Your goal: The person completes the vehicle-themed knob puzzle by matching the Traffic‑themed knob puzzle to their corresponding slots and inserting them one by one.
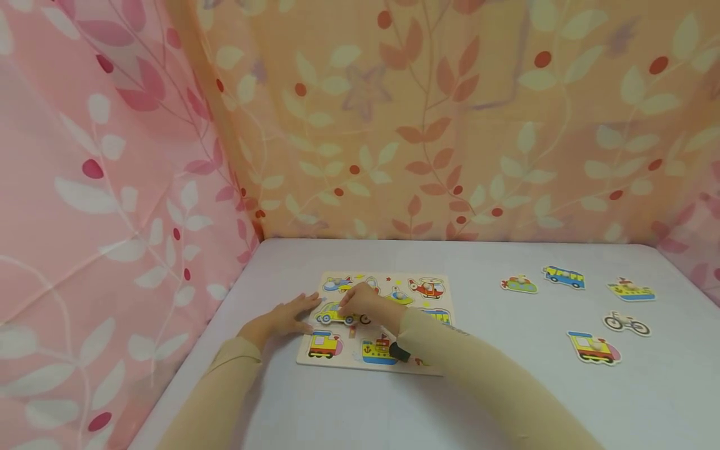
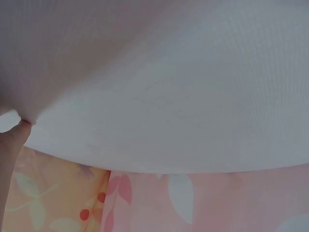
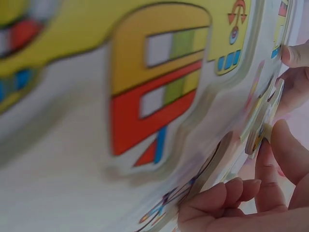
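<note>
A wooden peg-puzzle board [image 1: 351, 357] with pictures of vehicles lies on the table. My right hand [image 1: 368, 301] is over its left half and pinches a yellow car piece [image 1: 332, 314] between thumb and fingers, at the car's place on the board. In the right wrist view the piece [image 3: 263, 128] is seen edge-on and tilted at the fingertips. My left hand [image 1: 284, 317] rests at the board's left edge, its fingers extended, holding nothing. Helicopter [image 1: 429, 288] and plane [image 1: 337, 284] pictures show along the back row. The right forearm hides part of the board's right side.
On the table to the right lie several loose pieces: a submarine [image 1: 520, 284], a blue bus [image 1: 564, 277], a ship [image 1: 632, 290], a bicycle [image 1: 626, 324] and a train [image 1: 595, 347]. Flowered cloth [image 1: 427, 125] hangs behind the table and along its sides.
</note>
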### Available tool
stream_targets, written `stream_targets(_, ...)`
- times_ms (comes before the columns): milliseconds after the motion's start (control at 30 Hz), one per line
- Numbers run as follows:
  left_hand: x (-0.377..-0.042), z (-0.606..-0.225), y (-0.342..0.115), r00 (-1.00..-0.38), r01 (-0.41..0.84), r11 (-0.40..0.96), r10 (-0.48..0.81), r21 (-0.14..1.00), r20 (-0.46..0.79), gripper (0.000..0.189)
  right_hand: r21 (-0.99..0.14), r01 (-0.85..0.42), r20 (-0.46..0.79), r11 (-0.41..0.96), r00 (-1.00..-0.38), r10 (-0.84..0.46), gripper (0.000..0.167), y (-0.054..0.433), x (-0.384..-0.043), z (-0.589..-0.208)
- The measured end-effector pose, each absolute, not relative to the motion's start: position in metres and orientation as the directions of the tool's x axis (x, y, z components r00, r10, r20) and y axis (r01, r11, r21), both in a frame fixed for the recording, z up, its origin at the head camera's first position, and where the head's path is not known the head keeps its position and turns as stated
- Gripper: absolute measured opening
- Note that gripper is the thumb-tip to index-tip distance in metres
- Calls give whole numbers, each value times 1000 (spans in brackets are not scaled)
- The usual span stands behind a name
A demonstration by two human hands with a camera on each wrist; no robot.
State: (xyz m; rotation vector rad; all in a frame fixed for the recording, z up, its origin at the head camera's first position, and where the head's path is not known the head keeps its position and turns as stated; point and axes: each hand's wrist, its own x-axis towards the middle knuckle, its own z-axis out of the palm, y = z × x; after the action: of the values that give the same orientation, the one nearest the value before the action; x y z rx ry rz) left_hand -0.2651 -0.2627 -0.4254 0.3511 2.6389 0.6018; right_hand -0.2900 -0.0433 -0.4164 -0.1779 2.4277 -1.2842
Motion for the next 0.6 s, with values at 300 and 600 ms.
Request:
stream_targets(300,-266,-429,-262,-885,143,871,325,471,-332,76,-794,131,-328,594,-914,-238,11,-59,-288,-414)
stream_targets(600,-267,-428,-262,-884,149,871,330,468,-331,76,-774,92,-307,627,-920,-243,15,-61,-287,-411)
